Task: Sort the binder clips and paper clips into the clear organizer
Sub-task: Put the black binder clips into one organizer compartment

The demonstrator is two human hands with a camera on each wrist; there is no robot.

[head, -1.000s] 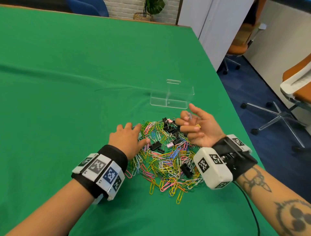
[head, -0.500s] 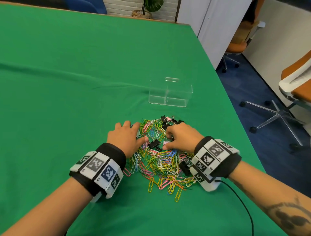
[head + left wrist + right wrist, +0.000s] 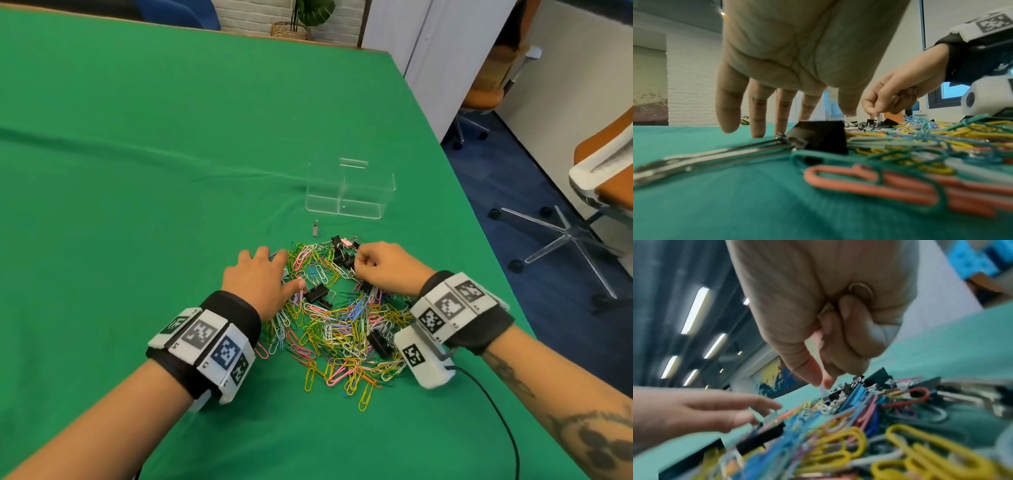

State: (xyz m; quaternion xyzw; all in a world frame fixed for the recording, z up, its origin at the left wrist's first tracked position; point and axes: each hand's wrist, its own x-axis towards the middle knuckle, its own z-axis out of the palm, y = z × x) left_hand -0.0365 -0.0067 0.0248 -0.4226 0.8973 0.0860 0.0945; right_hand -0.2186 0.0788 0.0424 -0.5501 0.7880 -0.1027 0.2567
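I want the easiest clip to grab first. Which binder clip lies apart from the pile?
The small grey binder clip, alone on the green cloth between the pile and the clear organizer. The black ones all sit in the pile.

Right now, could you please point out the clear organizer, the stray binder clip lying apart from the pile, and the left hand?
clear organizer point(image 3: 344, 211): head view, front wall.
stray binder clip point(image 3: 315, 228): head view, its middle.
left hand point(image 3: 257, 281): head view, back of the hand.

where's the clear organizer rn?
In the head view the clear organizer stands on the green table, right of centre, just beyond the clip pile and the right hand; nothing visible inside it.
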